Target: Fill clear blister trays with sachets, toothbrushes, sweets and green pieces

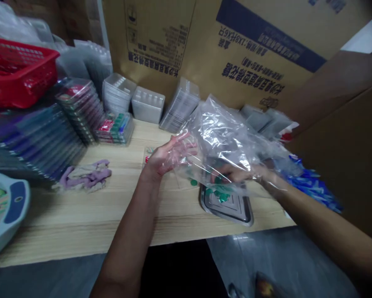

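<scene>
One bag [226, 132] over right grip [239, 174], against left grip [170, 155]

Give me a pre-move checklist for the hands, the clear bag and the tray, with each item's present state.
1. Left hand on the clear plastic bag: ok, its open fingers lie flat against the bag's left edge.
2. Right hand gripping the bag: cannot tell, the film veils it.
3. Bag above the metal tray: ok, it hangs over the tray's far part.
4. Green pieces all in the tray: cannot tell, some lie on it and others show only through the film.
5. Tray fully on the wooden table: ok, though it sits close to the front edge.
</scene>
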`<state>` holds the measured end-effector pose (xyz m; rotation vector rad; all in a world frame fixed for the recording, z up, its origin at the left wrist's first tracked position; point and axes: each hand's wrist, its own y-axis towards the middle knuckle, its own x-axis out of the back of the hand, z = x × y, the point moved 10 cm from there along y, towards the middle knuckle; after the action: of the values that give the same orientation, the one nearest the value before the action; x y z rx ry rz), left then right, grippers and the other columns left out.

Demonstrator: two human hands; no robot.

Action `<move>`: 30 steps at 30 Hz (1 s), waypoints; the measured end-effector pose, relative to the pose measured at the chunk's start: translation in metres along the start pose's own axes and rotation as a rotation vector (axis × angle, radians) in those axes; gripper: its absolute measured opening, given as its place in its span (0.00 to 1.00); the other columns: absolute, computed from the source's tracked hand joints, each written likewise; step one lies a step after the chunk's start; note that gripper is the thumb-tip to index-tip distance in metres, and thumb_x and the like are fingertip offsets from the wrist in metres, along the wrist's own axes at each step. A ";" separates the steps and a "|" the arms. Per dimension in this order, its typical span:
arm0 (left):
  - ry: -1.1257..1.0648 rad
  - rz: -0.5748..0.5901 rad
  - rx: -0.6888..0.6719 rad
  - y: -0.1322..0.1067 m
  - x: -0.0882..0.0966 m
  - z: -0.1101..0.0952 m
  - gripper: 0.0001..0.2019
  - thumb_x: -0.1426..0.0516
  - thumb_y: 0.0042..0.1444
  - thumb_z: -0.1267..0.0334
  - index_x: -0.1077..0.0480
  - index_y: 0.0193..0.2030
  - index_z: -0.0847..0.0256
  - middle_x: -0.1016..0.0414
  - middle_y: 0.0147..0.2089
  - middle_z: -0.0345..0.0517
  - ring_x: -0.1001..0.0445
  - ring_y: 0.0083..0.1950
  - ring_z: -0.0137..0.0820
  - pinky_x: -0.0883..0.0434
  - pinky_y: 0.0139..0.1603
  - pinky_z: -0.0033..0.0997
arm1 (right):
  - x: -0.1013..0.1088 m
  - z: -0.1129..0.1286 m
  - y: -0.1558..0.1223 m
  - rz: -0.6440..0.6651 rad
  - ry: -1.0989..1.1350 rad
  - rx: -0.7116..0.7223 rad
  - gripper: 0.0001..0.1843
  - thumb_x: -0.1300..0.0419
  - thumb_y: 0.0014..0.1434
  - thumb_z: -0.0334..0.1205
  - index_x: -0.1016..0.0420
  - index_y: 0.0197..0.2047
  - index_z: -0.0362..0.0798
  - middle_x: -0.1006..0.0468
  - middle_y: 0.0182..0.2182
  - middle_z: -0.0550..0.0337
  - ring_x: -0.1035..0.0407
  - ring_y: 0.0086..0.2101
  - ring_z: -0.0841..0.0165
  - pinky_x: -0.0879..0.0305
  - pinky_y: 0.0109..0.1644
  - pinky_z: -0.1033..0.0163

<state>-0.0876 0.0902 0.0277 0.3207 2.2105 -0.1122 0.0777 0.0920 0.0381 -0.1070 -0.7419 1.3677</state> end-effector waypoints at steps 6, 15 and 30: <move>0.288 -0.054 0.076 0.025 -0.056 -0.036 0.25 0.56 0.72 0.54 0.35 0.68 0.63 0.20 0.51 0.60 0.18 0.47 0.46 0.20 0.44 0.46 | 0.009 -0.035 -0.020 -0.066 0.226 -0.043 0.15 0.34 0.53 0.42 0.24 0.43 0.46 0.26 0.31 0.64 0.35 0.28 0.74 0.38 0.32 0.69; 0.877 0.045 -0.109 0.038 -0.196 -0.134 0.30 0.72 0.74 0.62 0.44 0.71 0.73 0.21 0.46 0.55 0.29 0.61 0.54 0.28 0.46 0.53 | 0.032 -0.087 -0.057 -0.422 0.150 -0.047 0.20 0.35 0.53 0.45 0.22 0.47 0.46 0.23 0.39 0.58 0.30 0.37 0.67 0.31 0.41 0.62; 0.710 -0.122 -0.180 0.050 -0.182 -0.142 0.27 0.65 0.74 0.57 0.43 0.72 0.65 0.17 0.43 0.56 0.22 0.55 0.45 0.29 0.56 0.55 | 0.043 -0.065 -0.127 -0.745 0.958 0.472 0.39 0.31 0.56 0.45 0.41 0.68 0.60 0.27 0.61 0.54 0.29 0.57 0.62 0.31 0.60 0.51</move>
<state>-0.0763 0.1310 0.2598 0.1309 2.9181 0.1621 0.2208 0.1240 0.0670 -0.0842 0.3463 0.6037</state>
